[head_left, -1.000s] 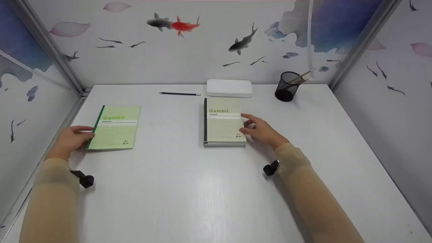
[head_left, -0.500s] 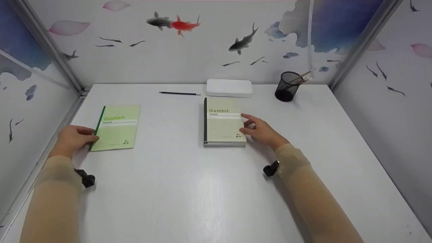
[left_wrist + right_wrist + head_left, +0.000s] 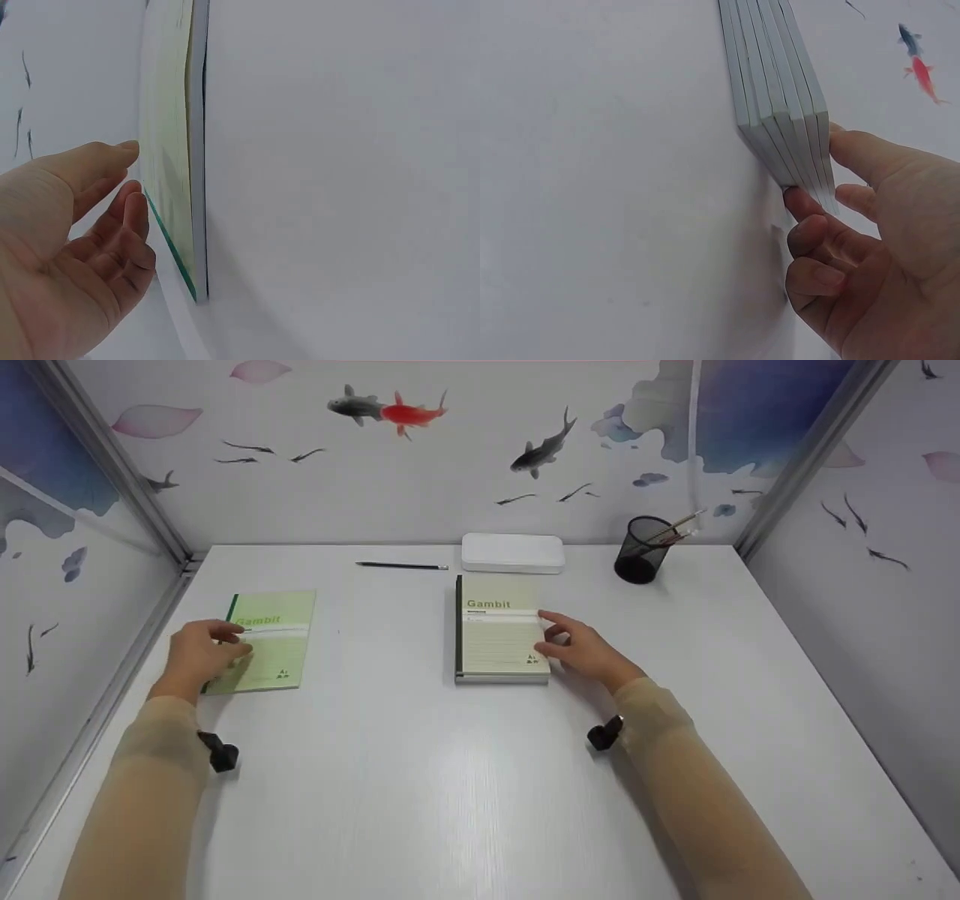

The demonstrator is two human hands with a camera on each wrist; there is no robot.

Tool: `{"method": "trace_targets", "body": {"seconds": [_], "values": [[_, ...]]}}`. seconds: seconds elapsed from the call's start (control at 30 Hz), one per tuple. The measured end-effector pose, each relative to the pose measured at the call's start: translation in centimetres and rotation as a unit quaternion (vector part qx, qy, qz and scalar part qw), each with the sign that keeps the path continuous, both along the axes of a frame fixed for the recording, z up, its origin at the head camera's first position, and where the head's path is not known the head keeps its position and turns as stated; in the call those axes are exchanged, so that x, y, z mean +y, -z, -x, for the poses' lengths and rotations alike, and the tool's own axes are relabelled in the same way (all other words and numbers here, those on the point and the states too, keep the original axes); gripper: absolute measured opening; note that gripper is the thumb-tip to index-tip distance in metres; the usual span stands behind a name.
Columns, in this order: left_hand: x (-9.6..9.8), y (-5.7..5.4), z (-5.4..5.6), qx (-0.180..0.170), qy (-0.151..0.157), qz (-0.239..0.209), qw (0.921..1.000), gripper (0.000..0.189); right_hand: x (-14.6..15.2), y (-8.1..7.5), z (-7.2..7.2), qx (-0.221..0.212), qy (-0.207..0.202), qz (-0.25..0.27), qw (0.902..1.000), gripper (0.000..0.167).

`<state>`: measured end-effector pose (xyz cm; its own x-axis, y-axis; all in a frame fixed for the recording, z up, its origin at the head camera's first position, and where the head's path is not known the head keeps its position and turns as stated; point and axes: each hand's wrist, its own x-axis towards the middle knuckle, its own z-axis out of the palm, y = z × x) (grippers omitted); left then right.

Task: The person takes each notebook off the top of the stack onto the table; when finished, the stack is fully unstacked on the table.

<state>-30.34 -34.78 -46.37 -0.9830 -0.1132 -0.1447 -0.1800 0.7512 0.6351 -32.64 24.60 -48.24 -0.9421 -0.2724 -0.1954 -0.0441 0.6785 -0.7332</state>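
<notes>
A light green Gambit notebook (image 3: pixel 281 660) with a dark green spine lies on the left of the white table. My left hand (image 3: pixel 204 651) hovers over its spine side, fingers loosely bent and holding nothing; in the left wrist view a gap shows between that hand (image 3: pixel 90 240) and the notebook (image 3: pixel 169 150). Right of the table's middle is a stack of several notebooks (image 3: pixel 495 645), a black-spined Gambit one on top. My right hand (image 3: pixel 585 652) holds the stack's right edge, thumb on the top cover and fingers curled at the side of the stacked notebooks (image 3: pixel 780 112).
A white case (image 3: pixel 512 553) lies behind the stack, with a dark pencil (image 3: pixel 401 565) to its left. A black mesh pen holder (image 3: pixel 641 555) with pencils stands at the back right. Printed wall panels (image 3: pixel 420 495) border the table behind and at both sides.
My left hand has come off the spine edge of the left notebook and moved right and away from me, over its cover. My right hand stays at the stack.
</notes>
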Motion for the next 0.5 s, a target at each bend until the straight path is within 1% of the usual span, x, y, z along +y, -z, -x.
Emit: {"method": "trace_targets", "body": {"seconds": [0.1, 0.23, 0.4, 0.5], "values": [[2.9, -0.4, 0.2, 0.02, 0.031, -0.006, 0.9993, 0.047, 0.0, 0.1, 0.1, -0.002, 0.002, 0.0, 1.0, 0.072], [6.8, -0.4, 0.7, 0.034, 0.062, -0.031, 0.997, 0.041, 0.1, 0.1, 0.1, -0.003, 0.002, 0.007, 1.0, 0.072], [11.8, -0.1, 1.5, 0.037, 0.102, -0.061, 0.9922, 0.038, 0.2, 0.0, 0.0, -0.001, 0.004, 0.007, 1.0, 0.072], [14.7, -0.1, 1.8, 0.038, 0.129, -0.074, 0.9881, 0.036, 0.2, -0.1, 0.0, -0.004, 0.007, 0.006, 0.9999, 0.072]]}}
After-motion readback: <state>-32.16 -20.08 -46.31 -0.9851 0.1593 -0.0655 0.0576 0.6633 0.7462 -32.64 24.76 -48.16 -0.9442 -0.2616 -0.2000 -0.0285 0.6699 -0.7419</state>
